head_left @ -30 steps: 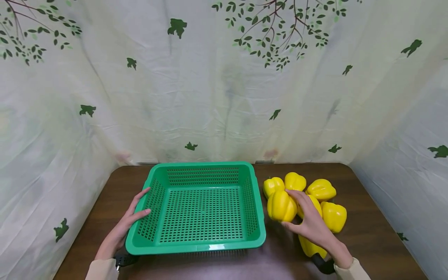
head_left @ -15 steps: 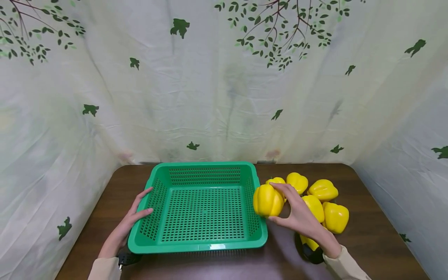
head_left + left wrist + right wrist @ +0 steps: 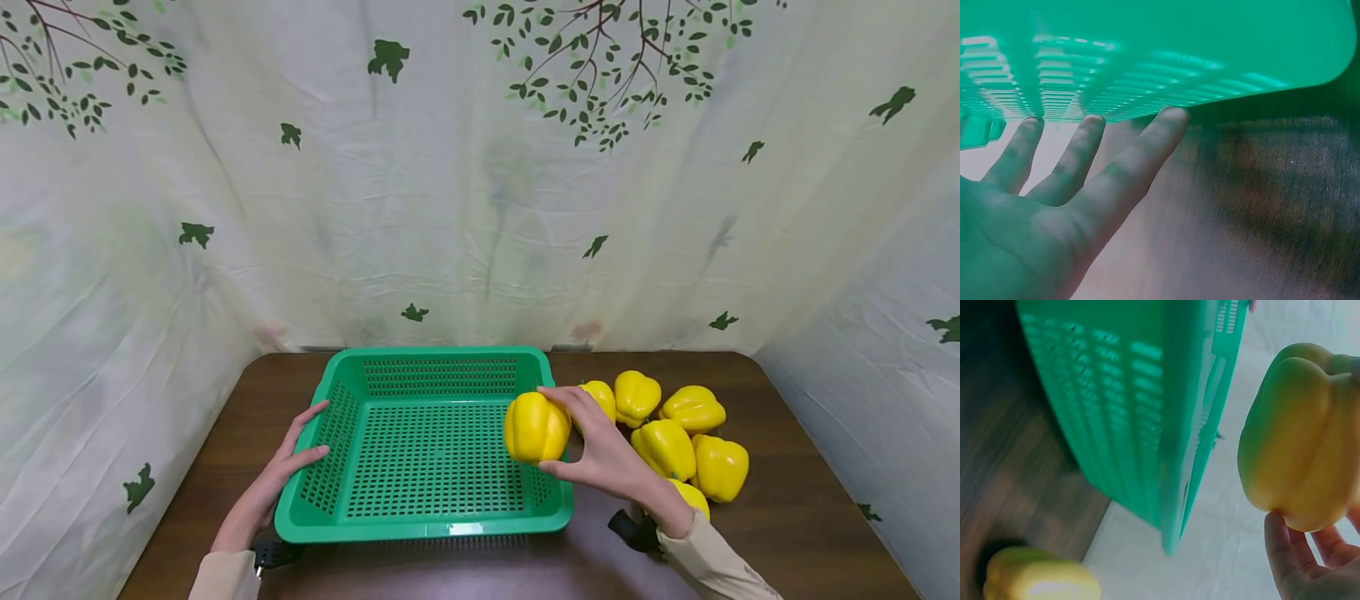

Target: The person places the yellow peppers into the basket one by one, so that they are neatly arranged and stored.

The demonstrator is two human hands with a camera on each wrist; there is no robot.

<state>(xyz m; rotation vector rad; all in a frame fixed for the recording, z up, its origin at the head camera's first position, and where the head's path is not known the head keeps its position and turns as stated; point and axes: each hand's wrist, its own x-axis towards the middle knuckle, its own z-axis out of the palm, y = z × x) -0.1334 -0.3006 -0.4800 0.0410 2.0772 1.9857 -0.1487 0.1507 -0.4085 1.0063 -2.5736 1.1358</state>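
Crowding the dark wood-grained counter point(image 3: 795, 517) right of the rectangular green plastic basket point(image 3: 405, 531), six lobed yellow bell peppers point(image 3: 637, 396) lie near the right hand point(image 3: 600, 454), whose widely spread thumb and fingers pinch another yellow pepper point(image 3: 534, 427) above the basket's right side. The left hand point(image 3: 272, 479) rests, fingers straight, against the left side. Mesh floor spreads left of the held pepper; white leaf-printed curtains point(image 3: 487, 208) rise behind the counter's far edge.
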